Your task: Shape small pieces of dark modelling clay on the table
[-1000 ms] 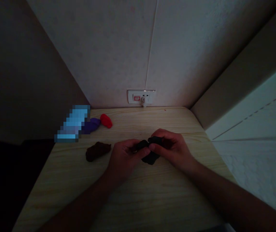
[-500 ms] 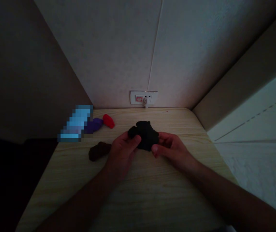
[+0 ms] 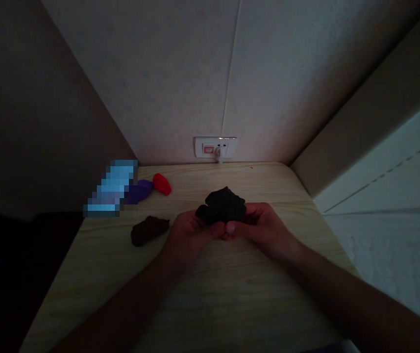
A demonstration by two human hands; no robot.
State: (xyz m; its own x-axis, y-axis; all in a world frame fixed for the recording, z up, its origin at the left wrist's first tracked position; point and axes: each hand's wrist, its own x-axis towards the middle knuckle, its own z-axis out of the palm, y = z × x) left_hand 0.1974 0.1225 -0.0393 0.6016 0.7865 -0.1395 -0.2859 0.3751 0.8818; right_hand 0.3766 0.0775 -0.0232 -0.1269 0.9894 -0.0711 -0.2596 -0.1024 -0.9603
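Both of my hands pinch a black lump of modelling clay, irregular in outline with lobes at its left and top. My left hand grips its lower left, with the thumb along the near edge. On the other side, my right hand holds the lower right edge, its thumb tip meeting the left thumb. Fingers under the clay are partly hidden. Left of my left hand lies a dark brown lump of clay. Farther back are a red lump and a purple lump.
A pixelated bright phone-like rectangle is at the table's left edge, next to the purple lump. The light wooden table meets a wall with a socket and a plug. A pale panel stands at the right.
The black clay has been tilted and folded, now looking flatter from here. My left thumb has moved down and right to the near edge, beside the right thumb. The view has shifted slightly.
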